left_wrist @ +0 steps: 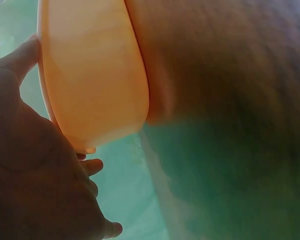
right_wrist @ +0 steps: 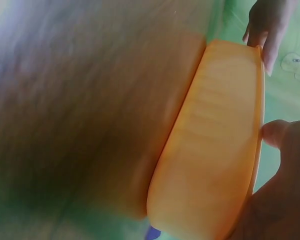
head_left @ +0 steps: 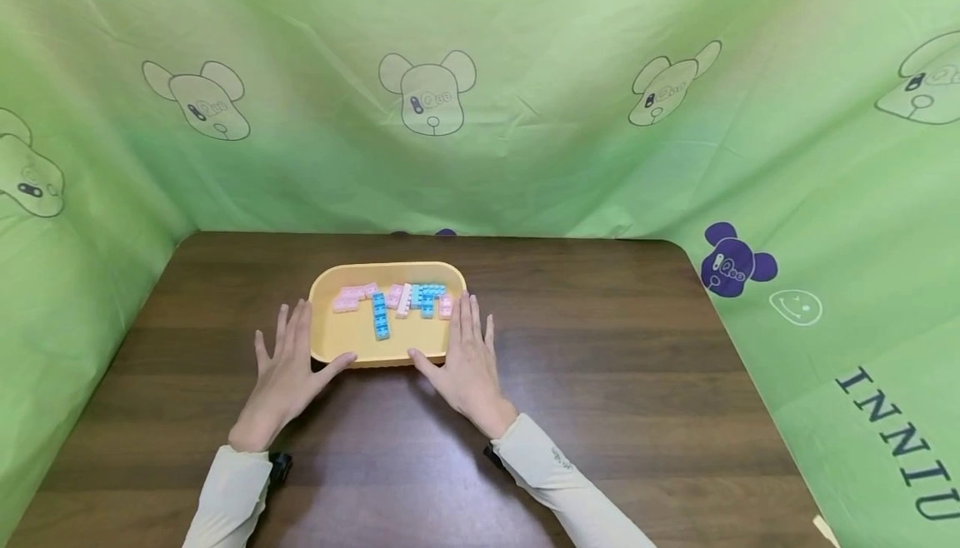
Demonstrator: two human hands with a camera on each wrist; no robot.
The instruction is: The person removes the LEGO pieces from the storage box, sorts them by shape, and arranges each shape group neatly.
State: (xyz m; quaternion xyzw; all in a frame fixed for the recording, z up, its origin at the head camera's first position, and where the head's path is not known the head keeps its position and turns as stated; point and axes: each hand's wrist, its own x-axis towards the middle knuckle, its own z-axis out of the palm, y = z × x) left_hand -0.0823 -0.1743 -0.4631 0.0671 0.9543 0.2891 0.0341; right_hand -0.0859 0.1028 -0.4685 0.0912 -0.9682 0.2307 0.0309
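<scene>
While steadying the yellow tray [head_left: 412,344] between left hand [head_left: 285,377] and right hand [head_left: 471,373], press evenly from both ends, with thumbs at the near rim. Note fingers straight along the end walls, thumbs spread away, not curled round. On the table [head_left: 615,348], find the tray toward the far edge, closer to the far-left corner than the far-right. Avoid tilting, likely to slide the contents: pink bricks [head_left: 347,299] near the far-left corner, blue bricks [head_left: 428,305] among more pink toward the far-right, and between, a blue bar [head_left: 381,316] pointing toward the near wall.
</scene>
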